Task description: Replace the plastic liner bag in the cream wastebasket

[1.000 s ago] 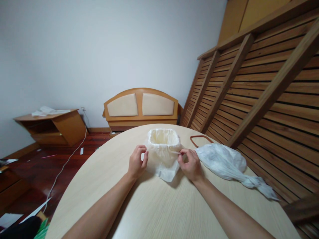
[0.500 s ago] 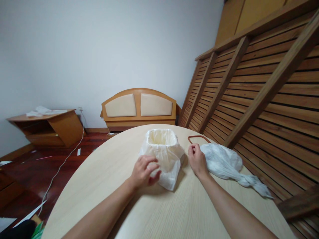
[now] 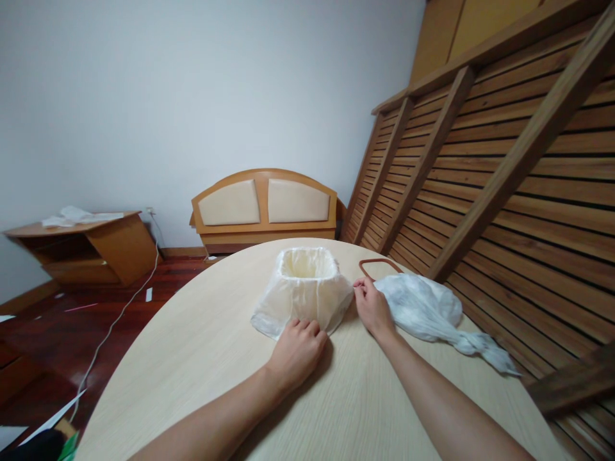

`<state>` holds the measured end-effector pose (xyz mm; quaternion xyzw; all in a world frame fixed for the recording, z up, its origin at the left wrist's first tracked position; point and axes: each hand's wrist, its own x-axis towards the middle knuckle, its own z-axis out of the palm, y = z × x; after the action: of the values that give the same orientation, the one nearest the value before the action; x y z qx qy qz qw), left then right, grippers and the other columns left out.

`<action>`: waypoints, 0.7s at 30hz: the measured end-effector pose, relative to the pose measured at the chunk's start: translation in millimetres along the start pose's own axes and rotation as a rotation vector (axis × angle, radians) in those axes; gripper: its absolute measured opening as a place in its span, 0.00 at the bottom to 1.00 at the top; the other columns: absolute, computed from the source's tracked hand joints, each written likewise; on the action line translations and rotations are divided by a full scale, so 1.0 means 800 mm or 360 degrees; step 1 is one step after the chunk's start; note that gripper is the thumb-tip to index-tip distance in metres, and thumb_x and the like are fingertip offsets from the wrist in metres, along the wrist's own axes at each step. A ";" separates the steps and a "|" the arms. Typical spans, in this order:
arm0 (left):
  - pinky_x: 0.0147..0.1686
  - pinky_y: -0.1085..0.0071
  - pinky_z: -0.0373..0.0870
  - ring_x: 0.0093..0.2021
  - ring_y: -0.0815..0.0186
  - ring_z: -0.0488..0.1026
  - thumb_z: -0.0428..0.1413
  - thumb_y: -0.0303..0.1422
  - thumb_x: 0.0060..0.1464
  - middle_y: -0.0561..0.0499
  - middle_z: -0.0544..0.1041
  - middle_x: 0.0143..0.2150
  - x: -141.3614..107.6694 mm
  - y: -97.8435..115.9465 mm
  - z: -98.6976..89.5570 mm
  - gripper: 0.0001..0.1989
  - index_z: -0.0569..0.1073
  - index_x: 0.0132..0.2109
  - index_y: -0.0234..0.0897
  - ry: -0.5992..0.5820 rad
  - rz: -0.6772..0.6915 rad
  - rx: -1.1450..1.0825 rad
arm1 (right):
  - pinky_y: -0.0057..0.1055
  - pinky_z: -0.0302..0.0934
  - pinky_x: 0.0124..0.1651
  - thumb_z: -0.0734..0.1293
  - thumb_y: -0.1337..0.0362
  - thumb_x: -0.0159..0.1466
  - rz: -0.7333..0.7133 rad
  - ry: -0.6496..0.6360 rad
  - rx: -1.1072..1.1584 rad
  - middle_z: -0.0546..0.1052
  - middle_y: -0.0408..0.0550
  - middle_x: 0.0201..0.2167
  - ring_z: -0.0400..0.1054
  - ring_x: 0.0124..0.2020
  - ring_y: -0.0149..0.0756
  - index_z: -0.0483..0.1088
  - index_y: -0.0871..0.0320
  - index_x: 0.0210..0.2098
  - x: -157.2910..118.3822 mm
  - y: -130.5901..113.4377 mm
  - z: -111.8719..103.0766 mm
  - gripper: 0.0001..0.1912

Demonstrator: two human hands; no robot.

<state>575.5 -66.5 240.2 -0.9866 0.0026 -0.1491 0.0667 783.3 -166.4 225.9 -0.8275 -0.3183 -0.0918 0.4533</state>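
Observation:
A small cream bin (image 3: 298,266) stands on the round table, lined with a thin white plastic bag (image 3: 273,307) that is folded over its rim and hangs loosely outside. My left hand (image 3: 300,352) is closed at the bag's lower front edge, knuckles up, with the fingertips hidden. At the bag's right corner, my right hand (image 3: 373,308) pinches the plastic between thumb and fingers. Just beyond that hand lies a brown rounded rectangular ring (image 3: 379,260). Its near side is hidden behind the hand and a knotted white plastic bag (image 3: 423,304).
The pale round table (image 3: 202,333) lies under everything here. A slatted wooden frame (image 3: 480,179) leans close along its right side. Behind stands a headboard (image 3: 264,205); at left, a low cabinet (image 3: 115,250) and a white cable (image 3: 120,314) on the floor.
My left hand has moved right and down, from open beside the bag to closed at its front edge. The bag's front flap has been drawn up and spread out sideways. My right hand has shifted slightly left.

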 end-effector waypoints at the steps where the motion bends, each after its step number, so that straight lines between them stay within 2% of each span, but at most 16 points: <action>1: 0.36 0.62 0.71 0.36 0.58 0.76 0.52 0.26 0.63 0.45 0.77 0.34 0.000 0.000 0.001 0.08 0.75 0.36 0.34 -0.0013 -0.0008 0.0013 | 0.31 0.56 0.32 0.57 0.63 0.66 0.0011 -0.0010 -0.0007 0.78 0.45 0.26 0.73 0.30 0.42 0.67 0.51 0.35 -0.001 0.000 0.000 0.08; 5: 0.35 0.62 0.73 0.37 0.57 0.77 0.52 0.25 0.62 0.45 0.77 0.36 0.002 0.001 -0.001 0.07 0.74 0.38 0.34 -0.0042 -0.0048 0.0024 | 0.31 0.50 0.30 0.60 0.62 0.65 0.0093 -0.0024 -0.0054 0.78 0.46 0.25 0.71 0.27 0.41 0.68 0.52 0.35 -0.004 -0.002 -0.003 0.06; 8: 0.31 0.65 0.73 0.34 0.59 0.77 0.50 0.24 0.63 0.46 0.77 0.36 0.002 0.001 -0.003 0.07 0.73 0.40 0.34 -0.0036 -0.0119 0.0000 | 0.32 0.47 0.28 0.63 0.60 0.63 0.0183 -0.0042 -0.0048 0.77 0.47 0.22 0.70 0.24 0.42 0.68 0.52 0.35 -0.007 -0.003 -0.005 0.04; 11: 0.27 0.70 0.72 0.30 0.63 0.76 0.48 0.24 0.64 0.47 0.76 0.36 0.000 0.000 -0.005 0.08 0.72 0.41 0.35 0.0001 -0.0136 -0.0021 | 0.32 0.48 0.28 0.66 0.58 0.61 0.0227 -0.0081 0.0061 0.77 0.45 0.21 0.70 0.24 0.44 0.68 0.52 0.40 -0.011 -0.003 -0.003 0.09; 17: 0.24 0.73 0.70 0.29 0.66 0.75 0.49 0.24 0.63 0.48 0.76 0.36 -0.002 0.003 -0.004 0.07 0.71 0.40 0.35 0.0121 0.0104 -0.0097 | 0.32 0.57 0.24 0.66 0.64 0.52 0.0270 -0.0182 0.0507 0.75 0.40 0.18 0.70 0.19 0.42 0.65 0.55 0.48 -0.010 0.005 0.012 0.23; 21: 0.27 0.70 0.72 0.30 0.64 0.76 0.48 0.28 0.66 0.49 0.78 0.35 -0.002 0.005 -0.004 0.08 0.72 0.45 0.36 0.0276 0.0286 -0.0166 | 0.31 0.56 0.18 0.64 0.63 0.50 0.0377 -0.0106 0.0751 0.73 0.39 0.15 0.67 0.15 0.41 0.65 0.56 0.44 -0.001 0.015 0.019 0.20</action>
<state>573.5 -70.7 242.2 -0.9679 0.1046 -0.2268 0.0279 788.0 -159.2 208.2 -0.7329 -0.2466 0.0659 0.6306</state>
